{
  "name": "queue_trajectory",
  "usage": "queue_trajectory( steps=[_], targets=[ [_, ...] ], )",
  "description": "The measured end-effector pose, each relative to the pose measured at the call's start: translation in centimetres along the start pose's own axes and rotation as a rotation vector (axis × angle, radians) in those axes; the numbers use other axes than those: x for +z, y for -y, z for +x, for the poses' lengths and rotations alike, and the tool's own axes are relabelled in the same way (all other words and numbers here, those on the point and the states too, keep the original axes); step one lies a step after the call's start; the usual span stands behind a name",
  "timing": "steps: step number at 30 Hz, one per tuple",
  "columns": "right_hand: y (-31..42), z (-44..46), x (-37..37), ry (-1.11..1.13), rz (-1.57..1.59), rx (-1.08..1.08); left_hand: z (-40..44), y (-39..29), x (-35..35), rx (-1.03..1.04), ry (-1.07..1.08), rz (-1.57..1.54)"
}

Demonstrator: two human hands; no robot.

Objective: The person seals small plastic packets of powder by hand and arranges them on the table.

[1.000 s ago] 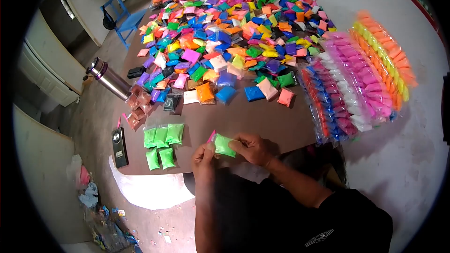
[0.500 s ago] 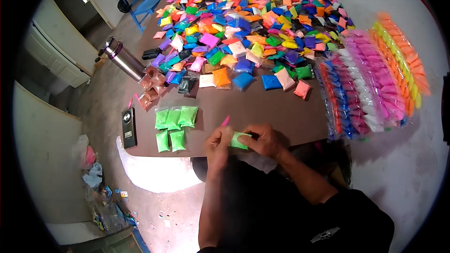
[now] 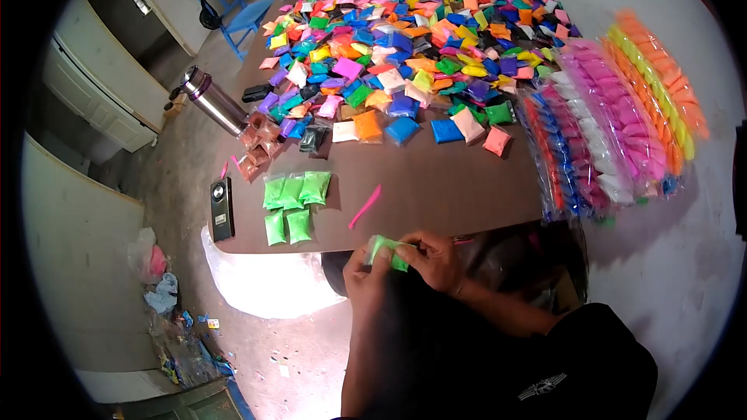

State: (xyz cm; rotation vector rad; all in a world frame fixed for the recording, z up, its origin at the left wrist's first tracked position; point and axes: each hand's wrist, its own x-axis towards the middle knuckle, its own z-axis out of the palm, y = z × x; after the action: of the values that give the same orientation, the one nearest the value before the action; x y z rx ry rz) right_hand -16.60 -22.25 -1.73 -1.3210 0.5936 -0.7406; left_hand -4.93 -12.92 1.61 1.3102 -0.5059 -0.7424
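Observation:
A light green packet (image 3: 389,252) is pinched between both hands at the table's front edge. My left hand (image 3: 367,274) grips its left side, thumb on top. On its right side are the thumb and fingers of my right hand (image 3: 434,260). Just beyond the hands a pink plastic tool (image 3: 365,206) lies on the brown table (image 3: 436,202). To the left, several light green packets (image 3: 292,190) lie in two rows.
A large heap of coloured packets (image 3: 401,43) covers the table's far part. Long bags of packets (image 3: 607,120) lie at the right. A metal flask (image 3: 214,101), brown packets (image 3: 259,142) and a black device (image 3: 222,208) are at the left. Beyond stands a blue chair (image 3: 247,15).
Both hands have come nearer the body with the green packet. The pink tool, earlier at my left hand, now lies apart from it on the table. The view has shifted.

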Motion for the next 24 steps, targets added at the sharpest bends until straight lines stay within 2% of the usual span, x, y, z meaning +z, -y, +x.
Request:
queue_trajectory(
  steps=[3, 8, 15, 18, 22, 24],
  targets=[
    [-0.6, -2.3, 0.5, -0.013, -0.006, -0.020, -1.7, 0.8, -0.6, -0.028, -0.014, -0.007],
    [-1.1, -4.5, -0.8, 0.048, -0.002, 0.055, -3.1, 2.4, -1.6, -0.094, 0.115, 0.024],
    [-1.2, -6.8, -1.3, -0.008, 0.042, 0.099, -5.7, 3.4, 0.1, -0.130, 0.068, 0.008],
    [-1.2, -7.0, -1.0, -0.012, 0.026, 0.031, -6.3, 2.3, -0.4, -0.108, 0.165, 0.001],
    [-1.1, -6.8, -2.3, 0.085, -0.051, 0.099, -7.0, 2.8, -0.8, -0.138, 0.293, 0.128],
    [-1.5, -6.7, -2.6, 0.082, 0.066, 0.081, -7.1, 2.7, -0.7, -0.181, 0.314, 0.168]
  ],
)
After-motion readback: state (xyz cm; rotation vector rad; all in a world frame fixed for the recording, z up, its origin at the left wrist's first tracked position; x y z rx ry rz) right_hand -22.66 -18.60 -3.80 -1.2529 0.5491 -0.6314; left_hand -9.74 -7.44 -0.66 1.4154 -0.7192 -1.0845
